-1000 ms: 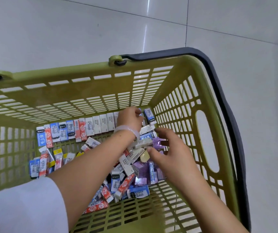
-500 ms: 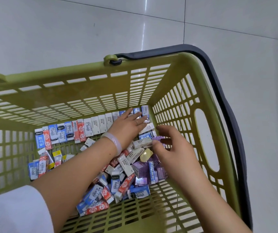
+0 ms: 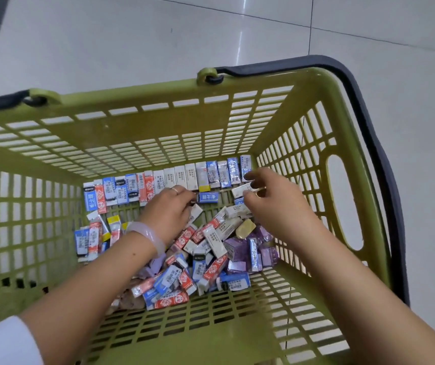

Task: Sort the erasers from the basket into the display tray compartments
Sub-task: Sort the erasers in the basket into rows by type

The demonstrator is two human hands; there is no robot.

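Observation:
A green plastic basket point(image 3: 158, 90) stands on the floor with erasers in it. A row of erasers point(image 3: 174, 180) in blue, red and white sleeves stands against its far wall. A loose pile of erasers point(image 3: 211, 248) lies on the basket floor, with purple ones at the right. My right hand point(image 3: 274, 206) pinches a white eraser point(image 3: 241, 190) between thumb and forefinger, just below the row's right end. My left hand point(image 3: 169, 209) is curled over the pile; its fingertips are beside a blue eraser point(image 3: 208, 197), and its grip is hidden. No display tray is in view.
The basket's dark handle point(image 3: 369, 122) hangs round its right rim. Another small group of erasers point(image 3: 92, 235) lies by the left wall. Pale floor tiles point(image 3: 132, 35) surround the basket. A white sleeve point(image 3: 3, 343) covers my left upper arm.
My left hand has pulled back from the far row and curled down onto the pile. My right hand has moved up towards the row's right end and taken a white eraser.

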